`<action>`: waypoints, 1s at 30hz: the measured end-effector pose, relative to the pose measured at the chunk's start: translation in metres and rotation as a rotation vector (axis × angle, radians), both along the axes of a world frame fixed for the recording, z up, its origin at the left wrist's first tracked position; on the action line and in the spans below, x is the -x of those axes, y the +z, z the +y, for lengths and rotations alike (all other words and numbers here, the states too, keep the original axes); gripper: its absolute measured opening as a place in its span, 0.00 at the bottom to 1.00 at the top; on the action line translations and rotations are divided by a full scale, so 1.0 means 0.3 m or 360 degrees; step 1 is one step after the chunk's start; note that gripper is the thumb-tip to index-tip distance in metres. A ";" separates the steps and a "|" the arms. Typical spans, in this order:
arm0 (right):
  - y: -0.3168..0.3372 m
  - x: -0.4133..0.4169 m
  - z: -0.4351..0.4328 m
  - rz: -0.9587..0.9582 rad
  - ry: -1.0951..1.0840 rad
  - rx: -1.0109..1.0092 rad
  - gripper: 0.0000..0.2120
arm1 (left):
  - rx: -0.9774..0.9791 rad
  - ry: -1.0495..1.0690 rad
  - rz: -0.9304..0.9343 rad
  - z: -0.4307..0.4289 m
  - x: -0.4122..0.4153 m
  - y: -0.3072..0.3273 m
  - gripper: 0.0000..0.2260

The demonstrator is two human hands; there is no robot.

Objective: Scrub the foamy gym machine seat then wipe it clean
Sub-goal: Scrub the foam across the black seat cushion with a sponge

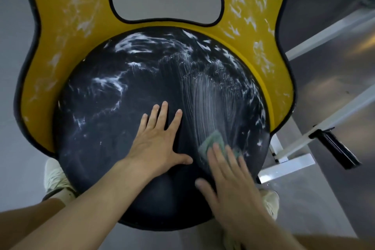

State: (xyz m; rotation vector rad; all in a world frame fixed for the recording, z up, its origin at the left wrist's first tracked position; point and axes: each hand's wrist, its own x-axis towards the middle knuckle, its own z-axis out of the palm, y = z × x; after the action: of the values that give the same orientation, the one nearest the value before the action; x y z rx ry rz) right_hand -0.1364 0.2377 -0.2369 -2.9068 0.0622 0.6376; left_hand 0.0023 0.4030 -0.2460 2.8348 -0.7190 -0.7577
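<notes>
Two hands are on the seat [105, 138], which sits just below the person, ringed behind by a yellow panel [60, 50]. The left hand [160, 142] lies flat with fingers spread, probably to brace. The right hand [229, 180], blurred, presses a green sponge [213, 140] under straight fingers, likely for even pressure. The dark seat shows combed foam streaks at right and patchy suds elsewhere.

The right hand [227, 178] is blurred, and its fingers cover the near part of the green sponge [212, 141] under them; only the sponge's far corner shows past the fingertips. Both forearms [81, 209] run off the bottom edge. Well beyond the grip, the top edge cuts the yellow back pad [60, 26]
</notes>
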 end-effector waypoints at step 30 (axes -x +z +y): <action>-0.054 -0.411 -0.023 -0.0206 -0.0147 -0.0054 0.33 | 0.0102 -0.0081 0.0007 0.013 0.026 -0.007 0.51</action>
State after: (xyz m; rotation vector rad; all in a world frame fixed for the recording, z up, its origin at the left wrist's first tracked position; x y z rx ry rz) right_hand -0.0130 0.2308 -0.2531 -2.8847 0.1663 0.4300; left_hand -0.0056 0.4070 -0.2481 2.7664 -0.8028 -0.7345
